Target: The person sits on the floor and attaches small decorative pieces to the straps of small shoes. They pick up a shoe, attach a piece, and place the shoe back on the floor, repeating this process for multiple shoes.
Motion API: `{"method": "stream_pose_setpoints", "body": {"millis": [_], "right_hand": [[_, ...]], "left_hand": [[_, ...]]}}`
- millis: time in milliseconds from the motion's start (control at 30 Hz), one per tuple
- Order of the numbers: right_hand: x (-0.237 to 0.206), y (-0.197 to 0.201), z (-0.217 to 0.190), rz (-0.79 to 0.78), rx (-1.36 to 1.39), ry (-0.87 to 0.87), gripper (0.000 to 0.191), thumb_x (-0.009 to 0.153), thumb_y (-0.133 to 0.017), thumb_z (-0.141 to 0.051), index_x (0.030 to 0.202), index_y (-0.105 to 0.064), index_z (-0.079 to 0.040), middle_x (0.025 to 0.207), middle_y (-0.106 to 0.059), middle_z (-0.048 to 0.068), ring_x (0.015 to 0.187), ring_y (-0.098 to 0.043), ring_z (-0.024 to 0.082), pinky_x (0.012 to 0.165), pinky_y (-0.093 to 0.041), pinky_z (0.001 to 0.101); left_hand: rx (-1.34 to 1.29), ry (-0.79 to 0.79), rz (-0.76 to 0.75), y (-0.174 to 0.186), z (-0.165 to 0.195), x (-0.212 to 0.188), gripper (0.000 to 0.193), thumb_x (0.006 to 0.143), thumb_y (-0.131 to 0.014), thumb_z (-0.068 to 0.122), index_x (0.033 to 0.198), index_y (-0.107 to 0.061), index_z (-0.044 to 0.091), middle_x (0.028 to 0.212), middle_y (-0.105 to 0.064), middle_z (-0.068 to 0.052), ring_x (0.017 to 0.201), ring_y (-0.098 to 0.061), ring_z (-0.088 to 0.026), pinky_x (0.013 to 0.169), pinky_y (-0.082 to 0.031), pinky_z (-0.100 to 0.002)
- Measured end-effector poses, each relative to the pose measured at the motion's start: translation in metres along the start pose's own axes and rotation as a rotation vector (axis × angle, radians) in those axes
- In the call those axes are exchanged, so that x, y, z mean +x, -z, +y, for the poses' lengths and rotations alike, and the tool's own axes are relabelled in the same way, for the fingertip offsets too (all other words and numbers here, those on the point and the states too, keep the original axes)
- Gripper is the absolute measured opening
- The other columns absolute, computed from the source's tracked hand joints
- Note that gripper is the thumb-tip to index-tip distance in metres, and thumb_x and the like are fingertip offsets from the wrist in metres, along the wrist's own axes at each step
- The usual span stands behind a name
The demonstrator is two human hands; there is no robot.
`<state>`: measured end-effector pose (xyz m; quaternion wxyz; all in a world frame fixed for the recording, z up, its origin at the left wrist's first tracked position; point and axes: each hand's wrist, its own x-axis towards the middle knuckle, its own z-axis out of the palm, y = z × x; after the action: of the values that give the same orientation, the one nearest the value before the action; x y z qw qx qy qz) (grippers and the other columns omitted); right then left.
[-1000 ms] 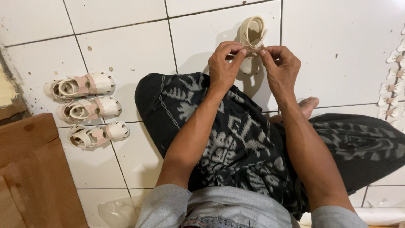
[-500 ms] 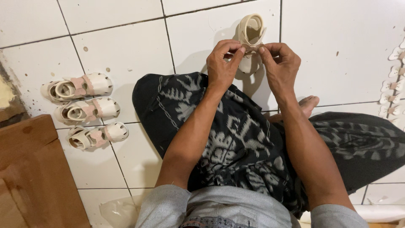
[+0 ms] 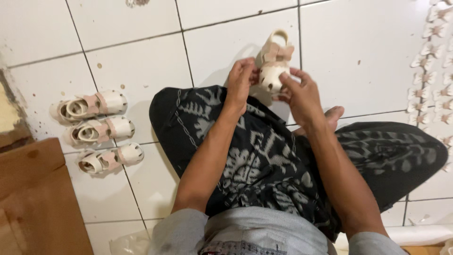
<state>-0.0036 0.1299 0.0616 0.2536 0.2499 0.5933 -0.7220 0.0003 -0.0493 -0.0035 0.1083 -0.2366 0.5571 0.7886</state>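
- Small cream sandal (image 3: 273, 63) with a pink strap is held up above the white tiled floor (image 3: 141, 56), just past the person's crossed knees.
- Left hand (image 3: 241, 81) pinches the sandal's left side, fingers curled against it.
- Right hand (image 3: 302, 94) grips the toe end from the right, thumb across the front.
- Both hands grasp the same sandal; neither is free.
- To do this well, I'd judge: keep the left hand steady as the anchor, let the right fingers work the strap, keep the shoe turned toward the eyes so the pink bow stays in sight.
- Three matching sandals (image 3: 96, 130) lie in a row on the tiles well to the left, heels pointing left.
- Rows of small bow pieces (image 3: 432, 61) run down the right edge, cut off by the frame.
- Brown cardboard (image 3: 33, 198) at lower left, only partly in view.
- Hard to tell: what exactly the fingertips are doing at the strap; the underside of the sandal is hidden.
- Dark patterned cloth (image 3: 255, 156) covers the legs; one bare foot (image 3: 332, 115) peeks out.
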Motion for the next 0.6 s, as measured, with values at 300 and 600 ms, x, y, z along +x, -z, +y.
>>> {"method": "stream_pose_setpoints", "body": {"millis": [300,600], "right_hand": [[-0.126,0.000,-0.048,0.004,-0.800,0.616,0.042,0.096,-0.077,-0.013,0.132,-0.060,0.000,0.115,-0.071,0.015,0.087,-0.072,0.020,0.104,-0.033,0.0471],[-0.194,0.016,-0.121,-0.260,-1.054,0.770,0.047,0.088,-0.077,-0.025,0.130,-0.065,-0.007,0.140,-0.059,0.011,0.082,-0.072,0.017,0.071,-0.065,0.0311]], "left_hand": [[-0.600,0.134,-0.362,-0.041,0.059,-0.089,0.066,0.111,-0.029,0.054,0.143,-0.050,0.000,0.120,-0.070,-0.019,0.106,-0.071,-0.026,0.088,-0.062,-0.041],[-0.450,0.071,-0.376,-0.061,0.095,-0.158,0.057,0.112,-0.036,0.047,0.144,-0.047,0.000,0.122,-0.064,-0.016,0.105,-0.070,-0.021,0.087,-0.063,-0.035]]}}
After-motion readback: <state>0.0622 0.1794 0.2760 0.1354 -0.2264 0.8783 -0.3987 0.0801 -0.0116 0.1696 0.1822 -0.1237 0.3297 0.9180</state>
